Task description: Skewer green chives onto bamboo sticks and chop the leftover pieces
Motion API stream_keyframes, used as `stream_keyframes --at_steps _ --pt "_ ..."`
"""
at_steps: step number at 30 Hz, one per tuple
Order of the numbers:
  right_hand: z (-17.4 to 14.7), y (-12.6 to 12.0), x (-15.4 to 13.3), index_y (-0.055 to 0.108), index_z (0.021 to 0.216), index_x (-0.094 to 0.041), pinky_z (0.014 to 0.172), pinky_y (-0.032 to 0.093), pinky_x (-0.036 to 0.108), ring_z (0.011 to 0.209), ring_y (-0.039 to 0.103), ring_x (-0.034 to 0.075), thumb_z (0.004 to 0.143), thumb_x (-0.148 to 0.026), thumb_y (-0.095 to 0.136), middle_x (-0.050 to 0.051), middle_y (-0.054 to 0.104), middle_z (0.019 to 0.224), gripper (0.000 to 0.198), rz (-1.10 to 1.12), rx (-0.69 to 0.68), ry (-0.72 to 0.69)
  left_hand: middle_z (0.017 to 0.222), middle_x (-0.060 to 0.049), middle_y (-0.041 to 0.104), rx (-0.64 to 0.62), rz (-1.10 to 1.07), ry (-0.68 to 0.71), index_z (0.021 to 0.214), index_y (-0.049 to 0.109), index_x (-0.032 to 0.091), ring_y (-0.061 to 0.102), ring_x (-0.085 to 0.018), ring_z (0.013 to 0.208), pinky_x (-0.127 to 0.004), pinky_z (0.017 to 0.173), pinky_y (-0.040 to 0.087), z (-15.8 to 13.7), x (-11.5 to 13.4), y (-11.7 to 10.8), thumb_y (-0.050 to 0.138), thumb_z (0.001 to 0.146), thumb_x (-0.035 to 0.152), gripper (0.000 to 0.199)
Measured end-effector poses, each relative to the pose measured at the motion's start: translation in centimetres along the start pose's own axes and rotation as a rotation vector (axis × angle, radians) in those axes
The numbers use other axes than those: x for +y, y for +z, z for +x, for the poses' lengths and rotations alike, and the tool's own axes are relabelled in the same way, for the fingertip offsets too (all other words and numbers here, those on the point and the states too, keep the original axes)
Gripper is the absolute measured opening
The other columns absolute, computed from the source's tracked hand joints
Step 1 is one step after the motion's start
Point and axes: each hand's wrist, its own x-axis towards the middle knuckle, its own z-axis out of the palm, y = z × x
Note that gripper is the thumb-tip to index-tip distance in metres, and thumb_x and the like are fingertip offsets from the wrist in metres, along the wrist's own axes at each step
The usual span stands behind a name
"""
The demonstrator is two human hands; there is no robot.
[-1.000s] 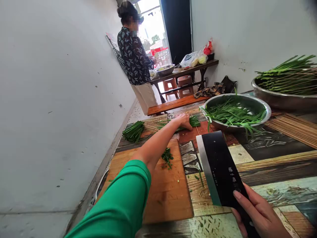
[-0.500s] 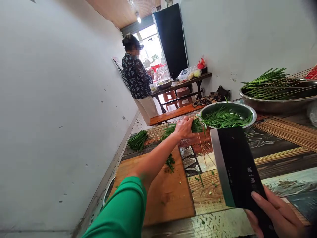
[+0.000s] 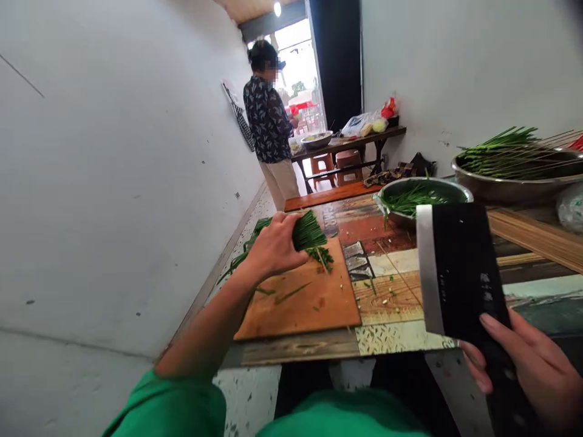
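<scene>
My left hand (image 3: 276, 249) is wrapped round a thick bunch of green chives (image 3: 310, 230), whose even cut ends point right. It is over the far part of a wooden cutting board (image 3: 328, 306). Chopped green bits (image 3: 322, 257) and a few loose blades lie on the board. On the right, my right hand (image 3: 532, 358) grips the handle of a black cleaver (image 3: 464, 267). Its blade stands upright in the air, right of the board, with the bright edge facing left. Part of the bunch is hidden behind my left hand.
A metal bowl (image 3: 458, 193) holds loose chives. Behind it, a larger basin (image 3: 496, 187) contains skewered green bundles. Bamboo skewers (image 3: 537, 237) lie at right. Scraps dot the patterned table (image 3: 392, 337). Another person (image 3: 268, 121) stands by a far table (image 3: 387, 135).
My left hand has drawn the chive bunch from the table's far side back over the board. My view has shifted; the cleaver stays raised in my right hand.
</scene>
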Motion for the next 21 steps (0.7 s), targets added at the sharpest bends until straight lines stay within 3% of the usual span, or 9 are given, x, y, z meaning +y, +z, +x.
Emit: stream_keyframes --at_steps 4,7,9,12,15,21 --pt "1.8 3.3 -1.0 0.044 0.077 -0.025 0.041 0.039 0.028 0.038 0.050 0.014 0.083 -0.060 0.053 -0.004 0.053 0.053 0.036 -0.083 -0.216 -0.001 0.116 -0.010 0.053 -0.200 -0.071 -0.200 0.128 0.046 0.017 0.055 -0.026 0.107 -0.037 0.094 0.047 -6.2 -3.2 4.5 0.064 0.066 0.039 0.068" --pt "4.1 6.5 -1.9 0.040 0.080 -0.023 0.042 0.038 0.026 0.037 0.052 0.014 0.088 -0.055 0.044 -0.006 0.053 0.054 0.033 -0.336 -0.432 -0.055 0.118 -0.012 0.055 -0.243 -0.094 -0.327 0.126 0.049 0.017 0.057 -0.026 0.106 -0.036 0.091 0.047 -7.7 -3.2 8.2 0.062 0.068 0.043 0.064" --pt "5.5 8.7 -2.6 0.039 0.078 -0.022 0.044 0.038 0.026 0.038 0.052 0.013 0.091 -0.047 0.037 -0.005 0.053 0.054 0.028 -0.591 -0.472 -0.132 0.118 -0.014 0.056 -0.241 -0.067 -0.348 0.125 0.051 0.017 0.056 -0.029 0.107 -0.040 0.091 0.046 -7.5 -2.8 9.7 0.061 0.069 0.045 0.063" --pt "7.2 11.8 -3.5 0.041 0.077 -0.021 0.052 0.038 0.025 0.043 0.054 0.013 0.093 -0.030 0.033 -0.002 0.055 0.053 0.020 -1.004 -0.415 -0.309 0.117 -0.015 0.059 -0.230 -0.005 -0.333 0.124 0.053 0.018 0.053 -0.035 0.112 -0.049 0.093 0.042 -7.0 -2.6 10.2 0.061 0.069 0.049 0.063" --pt "8.1 13.9 -4.5 0.046 0.080 -0.019 0.056 0.035 0.025 0.049 0.056 0.014 0.094 -0.022 0.034 0.001 0.058 0.057 0.020 -1.297 -0.406 -0.391 0.120 -0.014 0.060 -0.224 -0.035 -0.268 0.123 0.054 0.018 0.052 -0.034 0.114 -0.047 0.095 0.041 -7.0 -2.6 10.0 0.062 0.071 0.052 0.063" --pt "8.6 16.2 -5.8 0.053 0.088 -0.015 0.059 0.035 0.026 0.069 0.064 0.018 0.096 -0.023 0.033 0.010 0.067 0.081 0.023 -1.507 -0.476 -0.443 0.134 -0.014 0.053 -0.186 -0.131 -0.207 0.116 0.058 0.015 0.051 -0.028 0.120 -0.040 0.099 0.041 -7.2 -2.6 10.8 0.054 0.085 0.051 0.048"
